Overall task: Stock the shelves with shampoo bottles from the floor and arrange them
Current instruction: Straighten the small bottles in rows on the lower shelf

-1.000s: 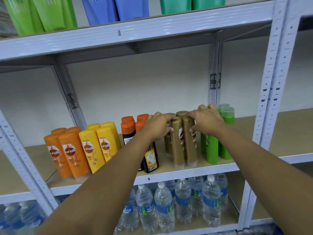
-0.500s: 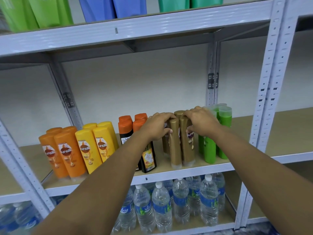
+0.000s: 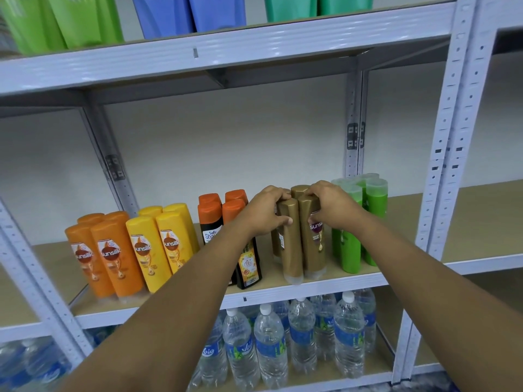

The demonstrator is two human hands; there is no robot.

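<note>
Flanking the gold bottles (image 3: pixel 304 239) – black bottles (image 3: pixel 249 258) left, green bottles (image 3: pixel 351 244) right. Left hand (image 3: pixel 263 212) and right hand (image 3: pixel 331 206) each clasp a gold one on the wooden shelf (image 3: pixel 418 230) – white wall behind

Middle shelf (image 3: pixel 283 291), centre of frame: I count Sunsilk bottles (image 3: pixel 119 250) at left, capped Safi bottles (image 3: pixel 210 222) right of them, then the cluster of shampoo bottles (image 3: pixel 291 244) under my hands, then a further bottle group (image 3: pixel 351 244) at right. My left hand (image 3: pixel 263 210) rests on the cluster's left side, my right hand (image 3: pixel 331 205) on its right. Water bottles (image 3: pixel 297 340) stand on the shelf below; refill pouches (image 3: pixel 85 21) on the shelf above.
</note>
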